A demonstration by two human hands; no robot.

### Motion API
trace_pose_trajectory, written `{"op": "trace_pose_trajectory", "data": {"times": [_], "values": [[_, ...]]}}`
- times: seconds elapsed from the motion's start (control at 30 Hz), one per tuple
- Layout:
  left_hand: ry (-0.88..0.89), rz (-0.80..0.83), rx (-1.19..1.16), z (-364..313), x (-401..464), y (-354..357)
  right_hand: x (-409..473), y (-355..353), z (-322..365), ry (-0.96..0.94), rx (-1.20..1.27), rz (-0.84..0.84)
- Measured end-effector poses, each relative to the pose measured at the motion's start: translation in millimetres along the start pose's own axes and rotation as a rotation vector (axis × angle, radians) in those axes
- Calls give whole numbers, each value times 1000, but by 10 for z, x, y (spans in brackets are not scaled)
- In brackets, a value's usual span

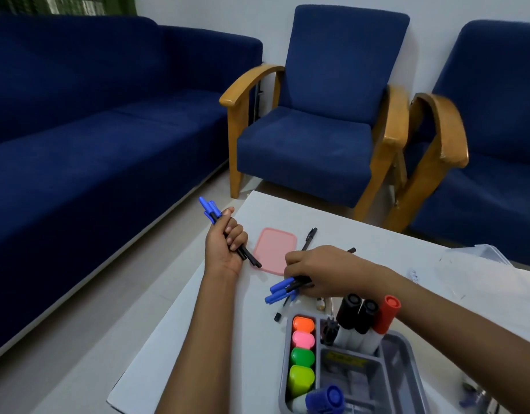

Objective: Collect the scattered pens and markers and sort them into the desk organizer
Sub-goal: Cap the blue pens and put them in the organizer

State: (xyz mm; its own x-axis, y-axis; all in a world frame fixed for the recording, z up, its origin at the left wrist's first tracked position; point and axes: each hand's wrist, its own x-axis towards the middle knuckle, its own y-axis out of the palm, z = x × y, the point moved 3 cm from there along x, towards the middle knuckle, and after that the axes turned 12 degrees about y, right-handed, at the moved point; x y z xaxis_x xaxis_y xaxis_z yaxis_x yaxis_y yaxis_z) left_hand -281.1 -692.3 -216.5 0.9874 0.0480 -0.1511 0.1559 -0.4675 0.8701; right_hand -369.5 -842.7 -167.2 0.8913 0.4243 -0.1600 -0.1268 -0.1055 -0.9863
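Observation:
My left hand (225, 245) grips a bunch of blue-capped black pens (211, 211) above the table's left edge. On the white table, my right hand (320, 268) closes over another bunch of blue-capped pens (280, 289). Beyond it lie a black pen (310, 238) and another black pen tip (351, 250). A small black cap (277, 317) sits near the grey desk organizer (404, 372). The organizer holds orange, pink and green highlighters (302, 351), two black markers (358, 315), a red marker (386, 315) and a blue marker (325, 398).
A pink lid (274, 249) lies flat between my hands. A clear plastic box (482, 255) stands at the table's right. A blue sofa (93, 130) is on the left, and two blue armchairs (323, 115) stand behind the table.

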Motion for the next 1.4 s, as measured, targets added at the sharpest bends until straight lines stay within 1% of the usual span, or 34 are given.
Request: {"op": "trace_pose_trajectory", "data": {"times": [0.2, 0.27, 0.3, 0.4, 0.47, 0.53, 0.6, 0.7, 0.8, 0.87, 0.9, 1.0, 1.03, 1.1, 1.2, 1.3, 1.4], "values": [[3, -5, 3, -4, 0, 4, -116, 193, -31, -36, -16, -110], [4, -6, -5, -8, 8, 2, -141, 161, -60, -22, 62, -193], [5, -6, -7, -8, 11, -1, -153, 95, -77, -2, 130, -273], [13, -6, -6, -10, 22, -10, -184, -191, -181, 189, 404, -562], [15, -9, -5, -9, 23, -14, -190, -342, -232, 303, 635, -672], [17, -20, 0, -12, 16, -19, -166, -411, -278, 395, 958, -713], [20, -26, 0, -20, 13, -23, -114, -372, -384, 542, 1242, -727], [19, -24, -11, -22, 20, -19, -35, -180, -581, 819, 1536, -669], [21, -24, -9, -28, 24, -19, 80, -36, -757, 964, 1738, -628], [24, -21, -4, -34, 22, -19, 175, 20, -837, 1027, 1702, -537], [24, -18, -2, -35, 22, -18, 227, 50, -875, 1051, 1606, -448], [27, -16, -6, -36, 23, -12, 350, 133, -920, 1069, 1136, -86], [28, -16, -9, -36, 22, -10, 378, 152, -918, 1064, 980, -9], [30, -22, -9, -40, 21, -13, 438, 152, -893, 1049, 787, 33], [34, -32, -3, -40, 19, -27, 491, 122, -829, 1043, 732, 52], [28, -30, -3, -27, 26, -22, 487, 112, -790, 1075, 743, 90], [22, -26, 0, -20, 24, -17, 467, 117, -764, 1099, 881, 33]]}}
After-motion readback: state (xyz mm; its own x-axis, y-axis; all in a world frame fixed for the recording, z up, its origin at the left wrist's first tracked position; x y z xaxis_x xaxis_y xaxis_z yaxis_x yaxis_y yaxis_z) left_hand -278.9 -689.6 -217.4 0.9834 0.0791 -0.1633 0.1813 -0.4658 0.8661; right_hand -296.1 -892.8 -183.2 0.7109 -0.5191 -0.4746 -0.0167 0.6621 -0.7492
